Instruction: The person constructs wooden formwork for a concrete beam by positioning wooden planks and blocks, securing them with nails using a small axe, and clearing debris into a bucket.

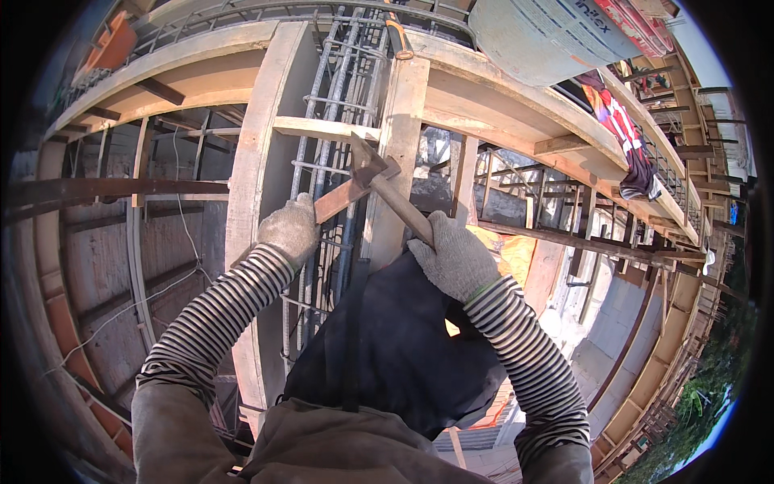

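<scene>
My left hand (292, 228), in a grey knit glove, grips a short reddish wooden batten (348, 194) that slants up to the right across a rebar cage (334, 105). My right hand (451, 256), gloved the same way, is closed around the handle of a claw hammer (377, 176). The hammer head rests at the upper end of the batten, against an upright plank (401, 137) of the wooden column formwork. Both forearms wear black-and-white striped sleeves. A dark cloth (403, 339) hangs below my hands and hides what is under them.
Wooden beam formwork (500, 105) runs across the top and off to the right. A grey sack (548, 32) lies on it. A red and dark garment (625, 137) hangs from its edge. Scaffold poles (580, 242) and an orange sheet (508, 250) lie beyond, with a deep drop below.
</scene>
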Available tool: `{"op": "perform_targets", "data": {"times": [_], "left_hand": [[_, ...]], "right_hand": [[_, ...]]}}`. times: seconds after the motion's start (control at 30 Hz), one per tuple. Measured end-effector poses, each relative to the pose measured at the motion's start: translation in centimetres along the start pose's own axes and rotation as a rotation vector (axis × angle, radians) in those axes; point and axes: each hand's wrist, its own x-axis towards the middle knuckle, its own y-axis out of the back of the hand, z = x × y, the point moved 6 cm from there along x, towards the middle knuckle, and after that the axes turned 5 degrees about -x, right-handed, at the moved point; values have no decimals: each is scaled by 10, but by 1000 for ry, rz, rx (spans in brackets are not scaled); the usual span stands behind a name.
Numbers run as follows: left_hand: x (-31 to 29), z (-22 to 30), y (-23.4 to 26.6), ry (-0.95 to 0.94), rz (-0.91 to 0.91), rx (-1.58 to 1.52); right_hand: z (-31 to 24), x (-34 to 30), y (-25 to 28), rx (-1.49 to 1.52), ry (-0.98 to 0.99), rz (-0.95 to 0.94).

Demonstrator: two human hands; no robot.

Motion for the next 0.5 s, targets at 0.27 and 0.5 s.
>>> {"op": "perform_targets", "data": {"times": [0.27,0.5], "left_hand": [[-30,-36,-11,-84,42,-482],[-100,-49,-13,-190,-202,-1598]], "right_hand": [[11,12,22,-36,-57,297],[-26,34,5,-359,143,358]]}}
